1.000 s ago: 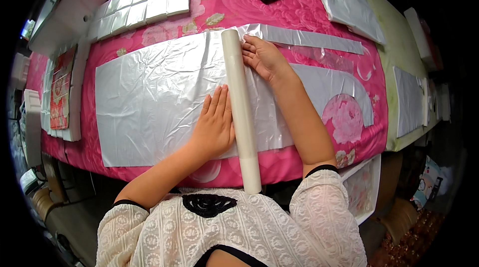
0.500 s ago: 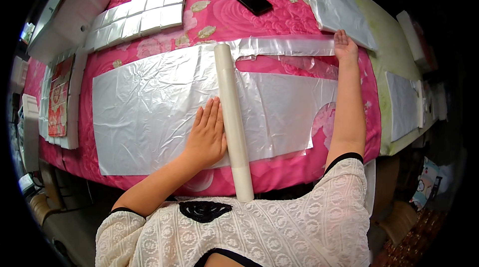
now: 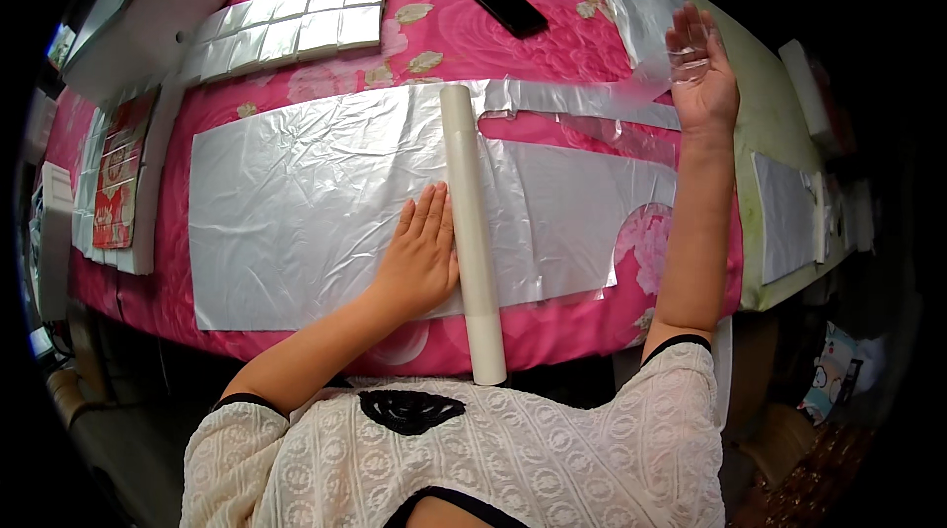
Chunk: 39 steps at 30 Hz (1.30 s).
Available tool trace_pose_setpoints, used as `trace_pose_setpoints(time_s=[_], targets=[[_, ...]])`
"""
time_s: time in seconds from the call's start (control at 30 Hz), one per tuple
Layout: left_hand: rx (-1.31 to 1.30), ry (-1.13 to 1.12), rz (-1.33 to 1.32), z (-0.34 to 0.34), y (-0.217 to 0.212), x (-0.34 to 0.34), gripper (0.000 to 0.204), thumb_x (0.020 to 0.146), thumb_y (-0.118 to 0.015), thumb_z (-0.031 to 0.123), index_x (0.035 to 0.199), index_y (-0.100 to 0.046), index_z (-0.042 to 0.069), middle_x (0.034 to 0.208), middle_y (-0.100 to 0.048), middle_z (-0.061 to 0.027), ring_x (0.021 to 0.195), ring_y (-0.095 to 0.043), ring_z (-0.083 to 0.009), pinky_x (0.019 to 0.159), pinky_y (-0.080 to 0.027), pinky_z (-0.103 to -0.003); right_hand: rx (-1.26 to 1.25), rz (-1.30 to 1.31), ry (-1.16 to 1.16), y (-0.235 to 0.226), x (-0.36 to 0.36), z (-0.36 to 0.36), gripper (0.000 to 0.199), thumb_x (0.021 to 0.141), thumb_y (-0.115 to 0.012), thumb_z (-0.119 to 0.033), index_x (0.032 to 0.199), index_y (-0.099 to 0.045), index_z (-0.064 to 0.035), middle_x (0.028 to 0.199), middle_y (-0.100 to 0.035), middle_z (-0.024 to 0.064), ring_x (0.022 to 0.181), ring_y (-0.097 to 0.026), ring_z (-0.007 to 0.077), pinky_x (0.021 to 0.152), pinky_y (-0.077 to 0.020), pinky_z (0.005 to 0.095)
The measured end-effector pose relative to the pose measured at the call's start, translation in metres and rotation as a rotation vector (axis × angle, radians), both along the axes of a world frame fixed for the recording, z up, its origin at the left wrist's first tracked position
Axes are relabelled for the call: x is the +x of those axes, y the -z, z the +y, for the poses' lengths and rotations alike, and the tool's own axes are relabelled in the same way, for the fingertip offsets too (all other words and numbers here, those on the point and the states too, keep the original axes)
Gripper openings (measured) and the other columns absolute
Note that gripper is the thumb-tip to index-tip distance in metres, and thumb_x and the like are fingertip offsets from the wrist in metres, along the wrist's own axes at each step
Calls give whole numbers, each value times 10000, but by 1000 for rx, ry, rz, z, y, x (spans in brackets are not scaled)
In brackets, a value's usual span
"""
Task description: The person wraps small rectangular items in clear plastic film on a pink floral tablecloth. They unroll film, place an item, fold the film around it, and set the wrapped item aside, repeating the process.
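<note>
A translucent silvery plastic bag (image 3: 306, 202) with handle straps lies spread over the pink floral cloth. Across it rests a long cream tube (image 3: 472, 232), its near end close to my body. My left hand (image 3: 422, 247) presses flat on the bag, fingers outstretched, its thumb side against the tube. My right hand (image 3: 702, 79) is raised at the far right, palm up and fingers extended. A shiny bit of clear film crosses its fingers; whether it belongs to the bag's far strap (image 3: 592, 102) I cannot tell.
A black phone (image 3: 503, 5) lies beyond the bag. Rows of small white packets (image 3: 296, 25) sit at the far left, beside a white box (image 3: 158, 15). A red patterned packet (image 3: 123, 173) tops more packets on the left. Folded plastic bags (image 3: 631, 10) lie far right.
My right hand has lifted up and away from the end of the bag's far strap, turning its palm up. My left hand and the tube stay together in nearly the same place.
</note>
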<state>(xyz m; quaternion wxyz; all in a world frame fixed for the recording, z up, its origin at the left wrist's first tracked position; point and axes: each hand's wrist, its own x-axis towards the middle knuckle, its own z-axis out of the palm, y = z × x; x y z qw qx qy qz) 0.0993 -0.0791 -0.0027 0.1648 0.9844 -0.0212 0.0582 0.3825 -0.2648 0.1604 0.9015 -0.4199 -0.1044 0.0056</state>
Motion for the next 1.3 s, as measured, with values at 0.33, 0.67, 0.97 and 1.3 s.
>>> trace_pose_setpoints(time_s=[0.33,0.67,0.97,1.3], targets=[[123,-13,-222,3,38,5,669,865,-408,325,1346,-265,-118,1435,-235,-275,1356,-220,-376,1095,-171,-496,-656,-625,-776,81,-271,280,345,909,-446,-90,1234,-509,6,1083,-627,160,842,-597,260,773,-456,333],[81,-2,-150,-4,31,6,652,828,-424,252,1346,-272,-114,1453,-213,-250,1379,-164,-340,1115,-127,-467,-593,-1138,-922,73,-342,284,647,799,-620,-242,1310,-373,69,1320,-421,261,1309,-310,359,1077,-264,413],[-5,13,-178,-4,24,2,673,825,-370,258,1331,-228,-164,1408,-240,-314,1355,-163,-417,1119,-100,-470,-1341,-1082,-393,99,-193,39,422,815,-616,-199,1199,-550,-38,1263,-527,139,1213,-456,318,1002,-372,408],[-776,-33,-313,87,-35,-52,667,778,-465,56,1408,-250,24,1453,-288,-155,1354,-266,-270,1097,-202,-400,-1377,-1334,-607,116,-199,45,506,902,-447,-410,1265,-508,-64,1360,-446,100,1309,-335,308,1074,-245,455]])
